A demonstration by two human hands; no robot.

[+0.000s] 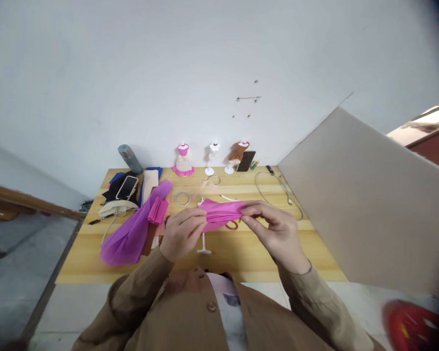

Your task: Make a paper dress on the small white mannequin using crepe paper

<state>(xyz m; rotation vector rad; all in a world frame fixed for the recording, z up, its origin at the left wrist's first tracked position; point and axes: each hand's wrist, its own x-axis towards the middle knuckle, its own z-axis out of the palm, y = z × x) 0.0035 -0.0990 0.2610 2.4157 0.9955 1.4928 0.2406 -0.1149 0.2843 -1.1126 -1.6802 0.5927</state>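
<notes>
A pink piece of fabric (223, 210) is stretched between my two hands above the table, with folds running across it. My left hand (185, 231) pinches its left end, and my right hand (272, 231) pinches its right end between thumb and fingers. Below the cloth, the white base of a small mannequin stand (204, 251) shows; its upper part is mostly covered. The red handle of what looks like scissors (232, 225) peeks out under the fabric's right side.
Small dressed mannequins (183, 161) stand along the wall, beside a dark phone (246, 161). Purple fabric (126, 243), folded pink cloth (157, 210), another phone (127, 187) and a bottle (129, 158) occupy the left. A tape roll (182, 199) and a cable (278, 178) lie on the wooden table (314, 251).
</notes>
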